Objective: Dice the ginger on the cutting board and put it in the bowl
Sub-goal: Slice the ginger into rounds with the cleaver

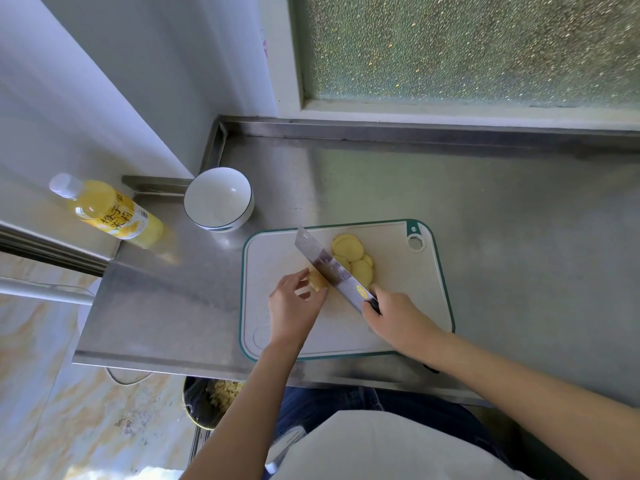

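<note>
One ginger piece [317, 282] on the cutting board [408, 306], pinched in the left hand [294, 306], touching the knife [329, 265]; right hand [394, 313] wrapped round the handle; slices [351, 249] fanned right of the blade; bowl [214, 199] apart, back-left.

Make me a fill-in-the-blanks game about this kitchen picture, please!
1. The right hand grips a ____.
2. The left hand steadies a ginger piece on the cutting ____.
3. The white bowl is ____.
Missing words: knife, board, empty.
</note>
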A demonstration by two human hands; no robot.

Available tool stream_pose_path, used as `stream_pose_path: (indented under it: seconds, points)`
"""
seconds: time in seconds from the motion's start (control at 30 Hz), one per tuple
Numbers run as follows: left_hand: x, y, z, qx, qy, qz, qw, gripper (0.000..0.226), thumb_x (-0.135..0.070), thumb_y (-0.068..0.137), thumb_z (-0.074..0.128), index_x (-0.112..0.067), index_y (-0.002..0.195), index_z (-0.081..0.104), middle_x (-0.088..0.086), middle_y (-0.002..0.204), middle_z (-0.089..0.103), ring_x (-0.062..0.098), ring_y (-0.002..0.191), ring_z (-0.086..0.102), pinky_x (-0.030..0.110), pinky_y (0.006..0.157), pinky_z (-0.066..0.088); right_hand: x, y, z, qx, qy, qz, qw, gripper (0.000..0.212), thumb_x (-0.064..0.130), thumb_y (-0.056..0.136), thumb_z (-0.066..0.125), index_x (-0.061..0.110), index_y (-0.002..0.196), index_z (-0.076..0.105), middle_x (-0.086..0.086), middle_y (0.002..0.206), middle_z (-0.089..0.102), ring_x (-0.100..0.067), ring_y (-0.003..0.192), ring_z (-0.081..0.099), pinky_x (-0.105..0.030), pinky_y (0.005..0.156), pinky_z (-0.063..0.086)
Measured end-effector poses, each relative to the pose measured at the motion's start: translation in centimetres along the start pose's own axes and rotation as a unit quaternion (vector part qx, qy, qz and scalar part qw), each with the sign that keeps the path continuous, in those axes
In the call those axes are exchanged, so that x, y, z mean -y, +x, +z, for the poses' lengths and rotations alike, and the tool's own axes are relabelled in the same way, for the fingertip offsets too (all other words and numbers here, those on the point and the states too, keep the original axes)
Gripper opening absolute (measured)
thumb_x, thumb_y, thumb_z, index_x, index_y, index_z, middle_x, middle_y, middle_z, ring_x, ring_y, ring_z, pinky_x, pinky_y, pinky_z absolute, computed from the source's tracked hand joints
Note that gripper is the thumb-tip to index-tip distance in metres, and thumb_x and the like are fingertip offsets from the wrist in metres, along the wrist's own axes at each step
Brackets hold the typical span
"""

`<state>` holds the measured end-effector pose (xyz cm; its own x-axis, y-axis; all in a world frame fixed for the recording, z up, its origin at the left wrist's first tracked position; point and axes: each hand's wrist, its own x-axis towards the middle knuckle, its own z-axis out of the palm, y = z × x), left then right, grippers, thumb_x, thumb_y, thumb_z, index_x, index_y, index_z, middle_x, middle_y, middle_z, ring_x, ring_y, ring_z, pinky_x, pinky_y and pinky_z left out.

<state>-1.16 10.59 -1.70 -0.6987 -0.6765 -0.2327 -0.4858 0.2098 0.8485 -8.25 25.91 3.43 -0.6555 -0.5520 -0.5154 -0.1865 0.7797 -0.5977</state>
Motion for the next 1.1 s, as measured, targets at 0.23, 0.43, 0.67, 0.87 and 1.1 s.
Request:
stream_pose_path:
  seconds: [0.23, 0.43, 0.67, 0.87, 1.1]
  points:
    - [0.2, 0.9, -0.5, 0.011, -0.001, -0.056, 0.998, 0.051, -0.025, 0.068, 0.081, -0.010, 0.114, 0.066, -0.001, 0.101, 0.069, 0.008, 0.089, 0.066, 0.032, 0.087, 0.055, 0.8, 0.4, -0.4, 0.015, -0.022, 0.029, 0.999, 0.036, 0.019, 0.095, 0.040, 0.020, 0.062, 0.027, -0.004, 0.064, 0.043, -0.027, 0.066, 0.042, -0.029, 0.058, 0.030]
    - [-0.1, 1.0, -0.5, 0.012, -0.004, -0.057, 0.998, 0.052, -0.022, 0.066, 0.082, -0.008, 0.114, 0.065, 0.002, 0.102, 0.070, 0.010, 0.089, 0.066, 0.028, 0.086, 0.054, 1.8, 1.0, -0.3, 0.015, -0.024, 0.040, 0.999, 0.036, 0.019, 0.095, 0.040, 0.020, 0.061, 0.026, -0.020, 0.081, 0.055, -0.028, 0.070, 0.045, -0.030, 0.063, 0.033]
    - [-0.4, 1.2, -0.6, 0.013, 0.008, -0.056, 0.998, 0.052, -0.023, 0.066, 0.083, -0.008, 0.112, 0.066, 0.000, 0.096, 0.069, 0.010, 0.085, 0.065, 0.017, 0.078, 0.048, 1.9, 1.5, 0.3, 0.011, -0.030, 0.029, 0.999, 0.036, 0.020, 0.096, 0.039, 0.020, 0.062, 0.027, -0.026, 0.095, 0.063, -0.039, 0.085, 0.059, -0.030, 0.064, 0.033]
    - [-0.5, 1.1, -0.7, 0.021, 0.005, -0.057, 0.998, 0.048, -0.025, 0.065, 0.083, -0.012, 0.109, 0.069, -0.002, 0.096, 0.070, 0.010, 0.086, 0.065, 0.026, 0.083, 0.054, 2.8, 2.6, 0.6, 0.027, -0.021, 0.032, 0.999, 0.020, 0.021, 0.097, 0.039, 0.008, 0.085, 0.047, -0.023, 0.095, 0.063, -0.037, 0.084, 0.057, -0.030, 0.066, 0.032]
    - [-0.6, 0.7, -1.1, 0.036, 0.009, -0.042, 0.998, 0.048, -0.027, 0.065, 0.083, -0.013, 0.109, 0.070, -0.003, 0.097, 0.070, 0.006, 0.086, 0.065, 0.017, 0.079, 0.052, 2.4, 3.3, 0.4, 0.030, -0.037, 0.023, 0.999, 0.033, 0.023, 0.097, 0.041, 0.013, 0.066, 0.037, -0.019, 0.081, 0.060, -0.035, 0.074, 0.057, -0.027, 0.057, 0.032]
